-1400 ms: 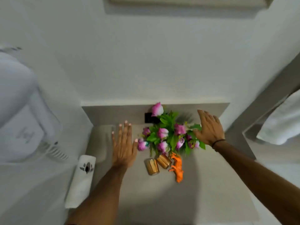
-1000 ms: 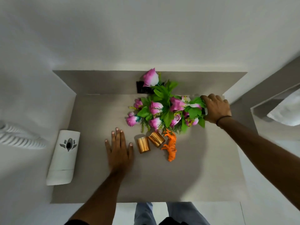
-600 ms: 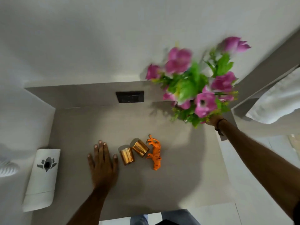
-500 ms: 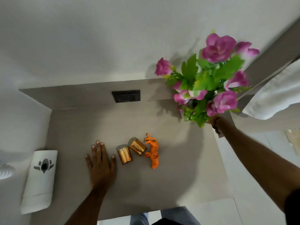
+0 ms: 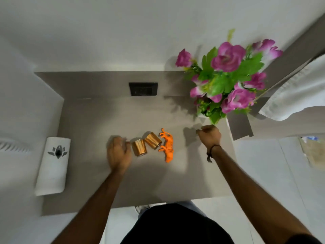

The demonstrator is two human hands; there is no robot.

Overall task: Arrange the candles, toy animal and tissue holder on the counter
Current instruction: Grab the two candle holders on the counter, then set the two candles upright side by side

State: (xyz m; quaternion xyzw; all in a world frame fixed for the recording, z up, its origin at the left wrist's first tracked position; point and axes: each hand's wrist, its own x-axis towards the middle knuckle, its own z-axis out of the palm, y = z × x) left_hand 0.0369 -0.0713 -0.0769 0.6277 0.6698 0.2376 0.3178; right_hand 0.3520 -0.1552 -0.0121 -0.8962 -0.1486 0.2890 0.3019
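Two golden candles lie tipped on the grey counter (image 5: 98,131): the left candle (image 5: 139,147) and the right candle (image 5: 153,140) touch each other. An orange toy tiger (image 5: 167,145) lies just right of them. The white tissue holder (image 5: 52,164), with a dark emblem, lies at the counter's left edge. My left hand (image 5: 118,152) is blurred, fingers bent, its thumb right beside the left candle and nothing held. My right hand (image 5: 210,135) hovers with curled fingers and nothing in it, right of the tiger and just in front of the flowers.
A bunch of pink flowers (image 5: 225,80) with green leaves stands at the counter's back right corner. A black wall socket (image 5: 143,88) sits in the back panel. A white towel (image 5: 295,92) hangs at the right. My legs are at the counter's front edge.
My right hand carried the flowers from the middle to the back right corner and let go. My left hand slid right from flat on the counter up to the left candle.
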